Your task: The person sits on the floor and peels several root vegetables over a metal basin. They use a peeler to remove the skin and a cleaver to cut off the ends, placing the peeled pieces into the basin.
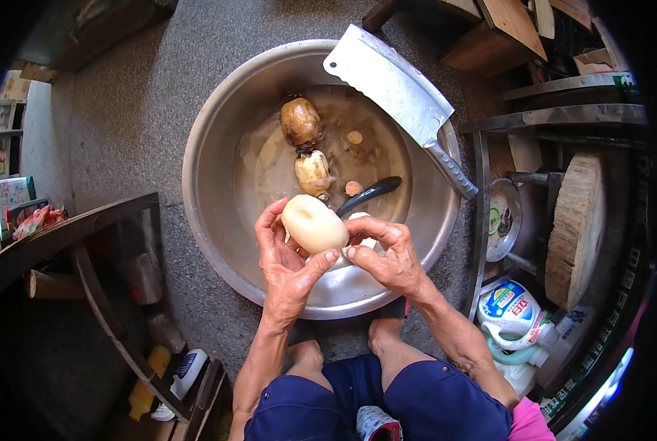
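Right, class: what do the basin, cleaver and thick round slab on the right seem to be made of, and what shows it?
Basin: probably dull-finished metal; its grey wall and rim carry soft reflections.
Cleaver: silvery with bright highlights, so likely steel; the handle looks metal too.
Slab: apparently bare wood, given its tan, rough, streaked face.
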A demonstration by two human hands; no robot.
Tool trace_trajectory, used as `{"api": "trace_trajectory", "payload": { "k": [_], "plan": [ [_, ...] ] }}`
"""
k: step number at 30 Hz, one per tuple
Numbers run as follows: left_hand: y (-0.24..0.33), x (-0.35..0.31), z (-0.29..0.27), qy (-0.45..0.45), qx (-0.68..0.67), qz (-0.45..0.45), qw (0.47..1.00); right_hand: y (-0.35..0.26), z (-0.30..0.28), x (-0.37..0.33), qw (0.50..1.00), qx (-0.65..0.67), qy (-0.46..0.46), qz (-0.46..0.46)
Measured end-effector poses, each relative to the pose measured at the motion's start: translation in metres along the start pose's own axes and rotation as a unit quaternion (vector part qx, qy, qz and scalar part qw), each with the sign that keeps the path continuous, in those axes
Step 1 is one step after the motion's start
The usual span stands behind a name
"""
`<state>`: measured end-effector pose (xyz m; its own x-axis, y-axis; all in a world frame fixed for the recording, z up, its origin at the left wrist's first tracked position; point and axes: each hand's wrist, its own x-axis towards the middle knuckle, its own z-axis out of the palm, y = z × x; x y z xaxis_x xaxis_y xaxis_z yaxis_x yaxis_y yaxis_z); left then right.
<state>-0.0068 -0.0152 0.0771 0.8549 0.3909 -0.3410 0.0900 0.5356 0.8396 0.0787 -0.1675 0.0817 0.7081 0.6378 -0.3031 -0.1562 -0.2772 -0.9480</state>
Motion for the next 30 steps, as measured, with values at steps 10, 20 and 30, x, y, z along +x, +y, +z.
{"api": "trace_trajectory", "payload": {
  "k": [10,20,30],
  "plan": [
    [0.006,-0.017,0.005,-0.016,0.086,0.047,0.995,-0.042,0.008,-0.001,0.996,-0.005,0.092,0.016],
    [-0.004,-0.021,0.013,0.0,0.361,0.267,0.893,-0.036,0.01,-0.003,0.951,0.257,0.042,0.165],
    [-0.01,-0.029,-0.002,-0.027,0.326,0.182,0.927,-0.02,0.019,-0.001,0.958,0.251,0.044,0.129]
  ]
}}
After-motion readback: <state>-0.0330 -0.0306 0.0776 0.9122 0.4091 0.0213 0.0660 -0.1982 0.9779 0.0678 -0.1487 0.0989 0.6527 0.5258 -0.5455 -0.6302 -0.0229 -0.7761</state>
